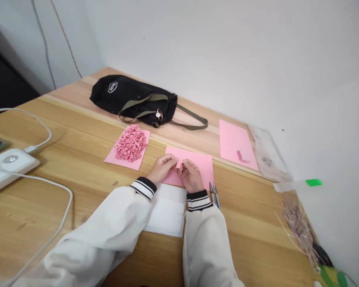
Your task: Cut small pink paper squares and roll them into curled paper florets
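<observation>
Between the fingertips of both hands is a small strip of pink paper [179,163]. My left hand [162,168] pinches its left side, and my right hand [192,176] pinches the right side. Both are held over a pink sheet of paper [204,165] on the wooden table. Under my wrists lies a folded white tissue [166,211]. Blue-handled scissors [214,194], their blades pointing away from me, lie just right of my right wrist. To the left, a heap of pink flower stamens [131,144] rests on another pink sheet [111,156].
At the back lies a black bag [122,95] with olive straps. A pink sheet [235,137] with a small folded pink piece [241,157] and a clear plastic bag [267,153] lie right. Dried flowers [299,227] edge the table. A white power strip [10,169] with cables sits left.
</observation>
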The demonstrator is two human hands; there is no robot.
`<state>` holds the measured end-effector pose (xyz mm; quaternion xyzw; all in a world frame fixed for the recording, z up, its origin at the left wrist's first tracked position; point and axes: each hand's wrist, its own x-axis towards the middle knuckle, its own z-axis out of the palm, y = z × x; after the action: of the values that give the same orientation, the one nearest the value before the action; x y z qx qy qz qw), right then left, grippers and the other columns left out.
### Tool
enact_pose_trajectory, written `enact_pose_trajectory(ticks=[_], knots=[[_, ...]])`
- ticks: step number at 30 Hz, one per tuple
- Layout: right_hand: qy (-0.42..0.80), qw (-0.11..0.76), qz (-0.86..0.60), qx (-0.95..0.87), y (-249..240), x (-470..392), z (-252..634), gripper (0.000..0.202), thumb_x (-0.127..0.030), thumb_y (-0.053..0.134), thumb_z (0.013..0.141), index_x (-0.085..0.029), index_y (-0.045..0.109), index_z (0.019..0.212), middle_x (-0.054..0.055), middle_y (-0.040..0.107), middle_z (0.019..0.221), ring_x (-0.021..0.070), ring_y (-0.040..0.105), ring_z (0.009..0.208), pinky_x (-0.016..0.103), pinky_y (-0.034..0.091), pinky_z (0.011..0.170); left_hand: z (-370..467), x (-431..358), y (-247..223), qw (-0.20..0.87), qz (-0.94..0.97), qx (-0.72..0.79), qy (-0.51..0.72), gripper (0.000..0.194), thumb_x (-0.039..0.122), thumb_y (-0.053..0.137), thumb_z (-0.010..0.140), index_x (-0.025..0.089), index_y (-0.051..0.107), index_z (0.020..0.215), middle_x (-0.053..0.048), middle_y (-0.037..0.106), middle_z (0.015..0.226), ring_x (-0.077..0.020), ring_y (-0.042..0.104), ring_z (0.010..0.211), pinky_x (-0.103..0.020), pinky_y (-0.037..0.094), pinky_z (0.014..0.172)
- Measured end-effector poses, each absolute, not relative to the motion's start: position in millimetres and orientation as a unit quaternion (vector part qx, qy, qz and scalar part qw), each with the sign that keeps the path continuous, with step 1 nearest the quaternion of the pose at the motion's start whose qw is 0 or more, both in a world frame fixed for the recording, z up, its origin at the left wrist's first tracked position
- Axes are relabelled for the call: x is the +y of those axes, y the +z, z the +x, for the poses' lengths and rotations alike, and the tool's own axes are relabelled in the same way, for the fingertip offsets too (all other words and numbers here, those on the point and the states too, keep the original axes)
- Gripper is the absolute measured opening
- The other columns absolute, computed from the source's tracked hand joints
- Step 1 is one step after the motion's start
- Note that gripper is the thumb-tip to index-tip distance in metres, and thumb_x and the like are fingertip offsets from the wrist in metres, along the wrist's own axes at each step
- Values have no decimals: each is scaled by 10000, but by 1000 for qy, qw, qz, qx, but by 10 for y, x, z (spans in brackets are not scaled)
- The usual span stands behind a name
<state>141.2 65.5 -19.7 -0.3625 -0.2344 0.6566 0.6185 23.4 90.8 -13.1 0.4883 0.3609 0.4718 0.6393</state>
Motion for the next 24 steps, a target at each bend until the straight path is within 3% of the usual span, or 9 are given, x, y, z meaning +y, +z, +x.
enact_pose_trajectory(ticks=[5,13,24], knots=[[658,620,-360,-232,-204,663,1402,109,-176,628,686,-151,576,593,-30,550,470,58,468,428,182,373,427,250,902,-157,627,493,368,477,282,384,569,710,157,507,555,35,482,505,-95,449,513,-235,369,553],[661,619,-368,-213,-176,666,1383,125,-176,641,660,-149,558,571,-34,538,457,56,462,415,186,358,416,239,897,-169,625,507,369,465,177,281,591,670,155,524,566,34,499,519,-92,449,508,-231,364,544],[663,625,-354,-210,-185,667,1375,147,-200,680,618,-144,561,553,-32,549,447,57,475,403,182,344,410,231,912,-160,626,494,380,468,165,271,601,644,156,530,550,38,492,515,-90,450,518,-228,370,556]])
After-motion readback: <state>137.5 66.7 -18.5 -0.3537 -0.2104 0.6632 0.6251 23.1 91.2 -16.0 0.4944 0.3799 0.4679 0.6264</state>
